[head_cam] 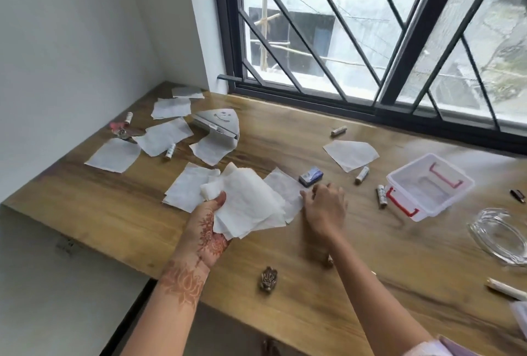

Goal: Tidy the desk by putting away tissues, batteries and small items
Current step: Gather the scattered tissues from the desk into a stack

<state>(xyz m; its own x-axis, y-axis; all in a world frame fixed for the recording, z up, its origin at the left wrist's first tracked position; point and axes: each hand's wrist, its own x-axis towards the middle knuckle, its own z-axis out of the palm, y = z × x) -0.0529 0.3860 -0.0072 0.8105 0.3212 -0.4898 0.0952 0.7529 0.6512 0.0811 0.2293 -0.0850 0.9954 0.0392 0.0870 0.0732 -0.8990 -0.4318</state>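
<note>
wooden desk [285, 298], tissues [114, 156] strewn, barred window [370, 27]

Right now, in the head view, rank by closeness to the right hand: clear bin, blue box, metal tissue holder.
1. blue box, just beyond the right hand
2. clear bin, to its right
3. metal tissue holder, far left

White tissues [245, 201] stacked, batteries [362, 174] scattered
</note>
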